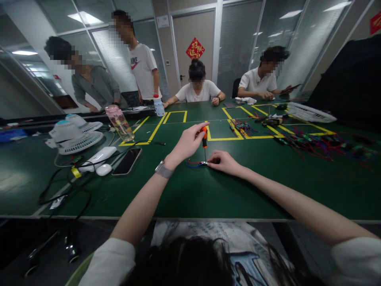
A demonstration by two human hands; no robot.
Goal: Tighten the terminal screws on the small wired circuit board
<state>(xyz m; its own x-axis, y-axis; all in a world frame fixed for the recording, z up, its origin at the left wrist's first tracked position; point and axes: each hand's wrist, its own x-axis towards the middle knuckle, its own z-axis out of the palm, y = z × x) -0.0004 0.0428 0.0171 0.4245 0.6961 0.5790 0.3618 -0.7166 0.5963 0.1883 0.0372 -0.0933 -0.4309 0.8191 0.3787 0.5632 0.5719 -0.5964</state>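
Note:
My left hand (189, 142) is closed around the handle of an orange and black screwdriver (204, 139), which stands upright. The screwdriver's tip meets a small light-coloured part (203, 163) lying on the green table (178, 190). Red and blue wires (192, 163) run from the left side of this part. My right hand (223, 162) pinches the part's right edge between thumb and fingertips, holding it against the table. Which kind of part it is cannot be made out at this size.
On the left are a phone (127, 161), a white mouse (104, 170), black cables (86, 190), a small fan (77, 137) and a pink-lidded bottle (120, 124). Bundles of wired boards (321, 145) lie to the right. Several people are around the table's far side.

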